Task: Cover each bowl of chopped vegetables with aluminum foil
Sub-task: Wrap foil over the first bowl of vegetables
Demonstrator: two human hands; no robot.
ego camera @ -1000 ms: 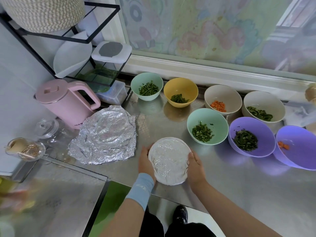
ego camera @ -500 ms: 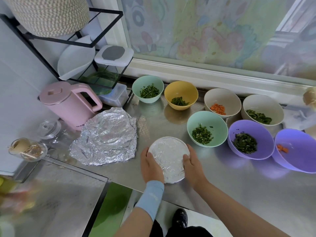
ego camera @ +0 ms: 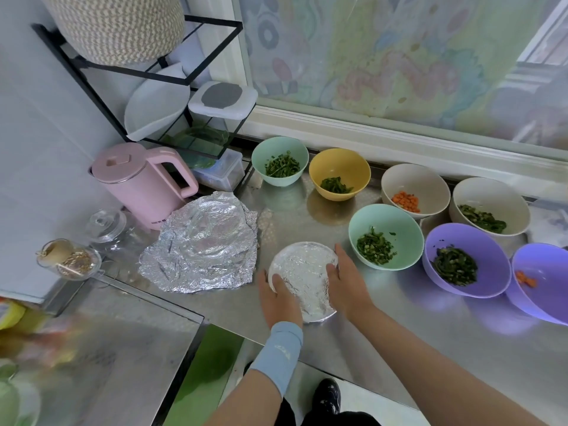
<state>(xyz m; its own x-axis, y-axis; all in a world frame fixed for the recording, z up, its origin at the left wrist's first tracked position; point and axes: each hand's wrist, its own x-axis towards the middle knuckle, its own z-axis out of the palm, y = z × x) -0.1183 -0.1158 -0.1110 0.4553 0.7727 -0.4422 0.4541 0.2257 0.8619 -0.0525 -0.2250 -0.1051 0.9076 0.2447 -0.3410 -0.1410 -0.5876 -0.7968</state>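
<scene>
A foil-covered bowl [ego camera: 302, 272] stands on the steel counter [ego camera: 399, 327] near its front edge. My left hand [ego camera: 278, 298] cups its left side with fingers over the foil rim. My right hand [ego camera: 344, 281] cups the right side, thumb on the foil. A crumpled foil sheet [ego camera: 199, 244] with a round imprint lies to the left. Uncovered bowls of chopped vegetables stand behind and to the right: mint [ego camera: 278, 149], yellow [ego camera: 338, 162], beige with carrot [ego camera: 412, 179], beige with greens [ego camera: 485, 193], mint [ego camera: 396, 222], purple [ego camera: 461, 241] and purple with carrot [ego camera: 547, 262].
A pink kettle [ego camera: 138, 182] stands left of the foil sheet, glass jars [ego camera: 70, 259] in front of it. A black wire rack [ego camera: 147, 72] with containers fills the back left corner. A window sill [ego camera: 399, 133] runs behind the bowls.
My hands have slid round the covered bowl's rim, the left fingers and right thumb coming over onto the foil top. The bowl stays in its place.
</scene>
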